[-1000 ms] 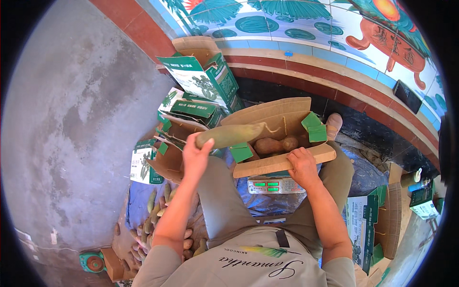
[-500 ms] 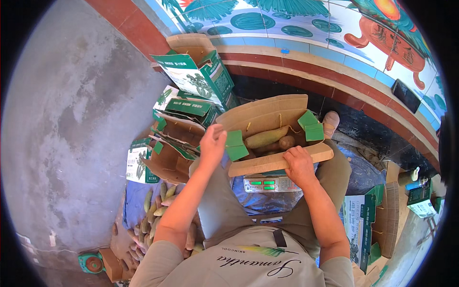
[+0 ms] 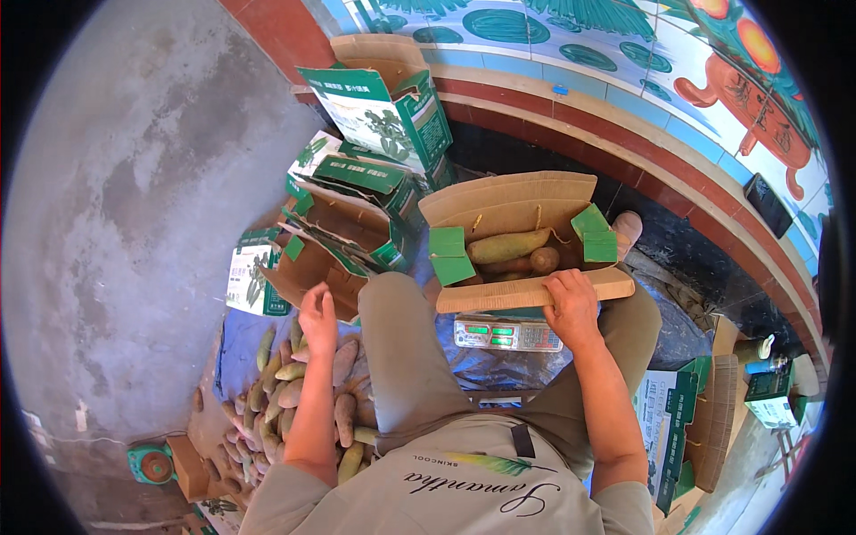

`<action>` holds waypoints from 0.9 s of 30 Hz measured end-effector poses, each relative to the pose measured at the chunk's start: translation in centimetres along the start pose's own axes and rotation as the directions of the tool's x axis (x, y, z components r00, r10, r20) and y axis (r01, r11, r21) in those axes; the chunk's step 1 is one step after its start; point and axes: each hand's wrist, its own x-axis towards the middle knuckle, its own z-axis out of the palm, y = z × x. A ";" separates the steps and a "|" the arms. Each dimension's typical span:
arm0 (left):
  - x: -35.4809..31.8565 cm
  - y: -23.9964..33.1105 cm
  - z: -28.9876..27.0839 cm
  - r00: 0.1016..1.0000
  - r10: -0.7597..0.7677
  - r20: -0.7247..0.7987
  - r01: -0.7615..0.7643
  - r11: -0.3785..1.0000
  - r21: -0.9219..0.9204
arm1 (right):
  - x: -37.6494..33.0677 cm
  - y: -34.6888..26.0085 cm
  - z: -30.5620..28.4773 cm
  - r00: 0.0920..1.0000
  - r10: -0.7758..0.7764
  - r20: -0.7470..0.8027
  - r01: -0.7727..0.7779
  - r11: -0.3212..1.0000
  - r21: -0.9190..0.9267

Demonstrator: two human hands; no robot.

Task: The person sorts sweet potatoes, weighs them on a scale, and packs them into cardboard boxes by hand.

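An open cardboard box (image 3: 508,196) with green end flaps sits on a digital scale (image 3: 506,333) in front of me. Inside it lie a long greenish tuber (image 3: 508,245) and a rounder brown tuber (image 3: 544,260), with others partly hidden beneath. My right hand (image 3: 571,305) is closed over the box's near flap (image 3: 499,295). To the left, my left hand (image 3: 318,312) is raised beside my knee, empty, its fingers loosely bent and apart. It is nearest to a pile of long tubers (image 3: 290,392) on the blue sheet.
Several green and white cartons (image 3: 374,116) stand at the back left, some open. Another open carton (image 3: 669,437) is at my right. A painted tile wall (image 3: 580,53) with a ledge runs behind. A small green device (image 3: 152,465) rests at lower left.
My left hand has moved from beside the box's left end down and left, toward the tuber pile. My right hand stays on the near flap. The view has shifted slightly.
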 end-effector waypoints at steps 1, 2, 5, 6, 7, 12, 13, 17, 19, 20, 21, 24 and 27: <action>-1.2 -1.8 -0.3 1.000 -0.007 0.000 0.007 1.000 -0.003 | 0.0 0.0 0.0 0.999 -0.012 -0.032 0.012 1.000 -0.003; -2.6 -3.5 -0.7 0.998 -0.058 0.036 0.055 0.994 0.093 | 0.0 -0.1 -0.1 1.000 -0.014 -0.026 0.014 1.000 -0.005; -7.1 -9.2 -1.7 0.977 -0.198 0.084 0.172 0.953 0.248 | 0.3 -0.8 -0.4 0.997 -0.014 -0.072 0.013 1.000 -0.021; -8.7 -10.6 -1.8 0.956 -0.275 0.103 0.233 0.923 0.306 | 0.3 -0.8 -0.4 0.995 -0.016 -0.094 0.014 1.000 -0.026; -10.0 -11.6 -1.9 0.954 -0.282 0.101 0.241 0.922 0.303 | 0.4 -0.8 -0.4 0.993 -0.017 -0.117 0.013 0.999 -0.031; -14.5 -13.3 -2.5 0.864 -0.487 0.130 0.351 0.766 0.539 | 0.8 -1.6 -1.4 0.987 -0.052 -0.151 0.047 0.998 -0.036; -15.3 -13.8 -2.8 0.860 -0.494 0.124 0.359 0.760 0.542 | 1.0 -2.0 -1.6 0.984 -0.059 -0.169 0.056 0.998 -0.025; -17.6 -15.2 -2.5 0.794 -0.562 0.231 0.399 0.769 0.500 | 2.7 -5.5 -4.0 0.994 -0.019 -0.106 0.039 0.981 0.193; -18.8 -16.4 -2.4 0.748 -0.614 0.254 0.444 0.746 0.496 | 4.7 -9.2 -7.2 0.980 -0.094 -0.175 0.157 0.904 0.398; -19.9 -17.7 -2.4 0.729 -0.638 0.248 0.477 0.733 0.485 | 5.6 -11.0 -9.0 0.980 -0.117 -0.161 0.185 0.834 0.520; -20.8 -18.4 -2.3 0.710 -0.659 0.249 0.505 0.722 0.472 | 6.2 -12.5 -10.8 0.979 -0.136 -0.149 0.200 0.752 0.628; -21.4 -17.8 -0.9 0.647 -0.682 0.340 0.385 0.677 0.627 | 7.7 -15.3 -15.7 0.938 -0.323 -0.129 0.268 0.435 0.860; -22.2 -17.3 0.3 0.632 -0.642 0.434 0.416 0.753 0.509 | 8.6 -16.2 -18.0 0.873 -0.481 -0.082 0.228 0.255 0.940</action>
